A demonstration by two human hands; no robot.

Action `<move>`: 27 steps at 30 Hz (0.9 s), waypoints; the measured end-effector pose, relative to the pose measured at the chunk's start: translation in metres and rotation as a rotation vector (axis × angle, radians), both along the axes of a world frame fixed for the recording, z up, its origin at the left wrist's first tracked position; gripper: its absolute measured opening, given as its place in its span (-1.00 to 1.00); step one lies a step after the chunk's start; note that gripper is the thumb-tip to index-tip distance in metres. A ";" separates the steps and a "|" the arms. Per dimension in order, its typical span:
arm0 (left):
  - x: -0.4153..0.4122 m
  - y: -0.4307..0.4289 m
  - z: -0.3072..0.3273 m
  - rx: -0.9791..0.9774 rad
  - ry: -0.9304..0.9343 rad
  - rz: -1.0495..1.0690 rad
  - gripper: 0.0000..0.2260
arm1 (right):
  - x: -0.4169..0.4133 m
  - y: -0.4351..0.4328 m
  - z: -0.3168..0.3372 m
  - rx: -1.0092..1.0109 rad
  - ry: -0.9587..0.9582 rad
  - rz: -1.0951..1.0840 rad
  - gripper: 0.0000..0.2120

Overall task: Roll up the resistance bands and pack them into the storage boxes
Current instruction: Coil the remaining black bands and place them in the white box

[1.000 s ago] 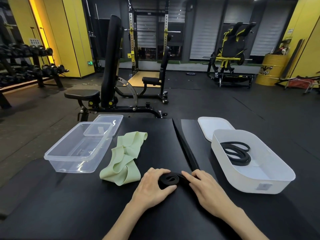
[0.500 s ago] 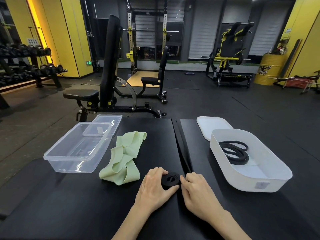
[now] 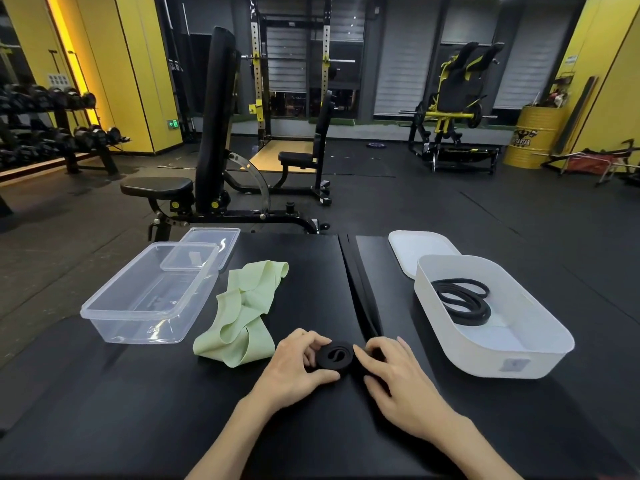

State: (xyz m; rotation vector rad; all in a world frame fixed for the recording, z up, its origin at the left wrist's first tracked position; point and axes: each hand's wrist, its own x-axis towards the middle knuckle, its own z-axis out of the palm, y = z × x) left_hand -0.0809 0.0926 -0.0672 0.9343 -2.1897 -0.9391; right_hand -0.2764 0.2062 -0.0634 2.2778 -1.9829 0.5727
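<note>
The partly rolled black band [image 3: 334, 356] was found on the mat [image 3: 138, 393], gripped by the curled left hand [image 3: 294, 368] and pinched at its tail by the right hand [image 3: 394, 374].

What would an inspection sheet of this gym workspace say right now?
Surface: black padded table.
Job's things: black rubber resistance band, partly coiled, tail running away; light green flat elastic band, loose heap; clear plastic box, empty, clear lid behind it; white plastic box holding a coiled black loop band, white lid behind it.
Clutter: nothing seen.
Grippers: left hand and right hand both pinch the coil.
Cables: nothing seen.
Surroundings: black weight bench, dumbbell rack, yellow drum.
</note>
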 end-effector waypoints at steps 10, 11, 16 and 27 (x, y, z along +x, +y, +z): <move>-0.008 0.012 0.007 0.035 -0.092 0.039 -0.43 | 0.006 -0.011 0.008 -0.084 0.210 0.019 -0.42; -0.008 0.012 0.008 0.040 -0.089 0.037 -0.40 | 0.007 -0.011 0.008 -0.095 0.228 0.013 -0.42; -0.009 0.011 0.003 -0.057 -0.073 -0.040 -0.31 | 0.016 -0.014 0.005 -0.118 0.221 -0.018 -0.46; -0.008 0.014 -0.003 -0.089 -0.080 0.034 -0.48 | 0.030 -0.001 0.002 -0.155 0.103 -0.124 -0.74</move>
